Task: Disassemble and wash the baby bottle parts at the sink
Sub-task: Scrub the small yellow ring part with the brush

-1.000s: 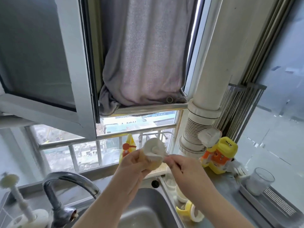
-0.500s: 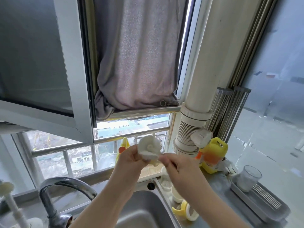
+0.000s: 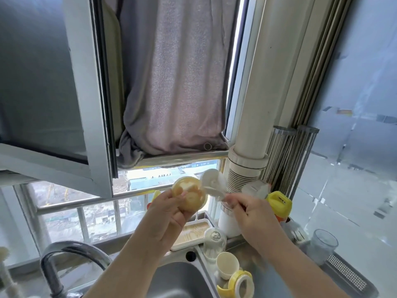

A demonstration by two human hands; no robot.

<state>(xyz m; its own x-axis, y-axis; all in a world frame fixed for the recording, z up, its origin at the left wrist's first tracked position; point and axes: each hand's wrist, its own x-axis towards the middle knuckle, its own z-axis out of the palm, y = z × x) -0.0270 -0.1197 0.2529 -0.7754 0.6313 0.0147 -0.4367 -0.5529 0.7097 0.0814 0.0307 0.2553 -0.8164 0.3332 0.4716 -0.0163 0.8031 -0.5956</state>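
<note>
1. Head view – the left hand (image 3: 166,214) is holding a round amber-yellow bottle part (image 3: 189,194) up in front of the window (image 3: 150,186), above the sink (image 3: 178,278). Its fingers are curling round the lower left edge of the part, thumb lying across the face. The part is looking like a shallow translucent disc, pale whitish patches showing through its middle.
2. The right hand (image 3: 252,216) is pinching the lower end of a white translucent piece (image 3: 211,183), its fingers closing on that thin end. The piece is widening upward into a rounded cup shape and is touching the amber part's right edge – whether the two are joined I cannot tell.
3. Down on the table by the sink's right rim, other bottle parts are lying: a clear domed cap (image 3: 214,238), a cream cup-shaped piece (image 3: 227,265) tilting on its side, and a yellow ring (image 3: 239,283) with a pale centre, just beside the cream piece.
4. A cream tray (image 3: 191,233) is sitting behind the sink on the sill; a white cylinder (image 3: 227,222) is standing right of it, partly hidden by the right hand.
5. A yellow detergent bottle (image 3: 279,203) is standing behind the right wrist, and a clear glass (image 3: 324,244) on a grey rack (image 3: 348,278) at far right.
6. The chrome faucet (image 3: 71,261) is arching at lower left.
</note>
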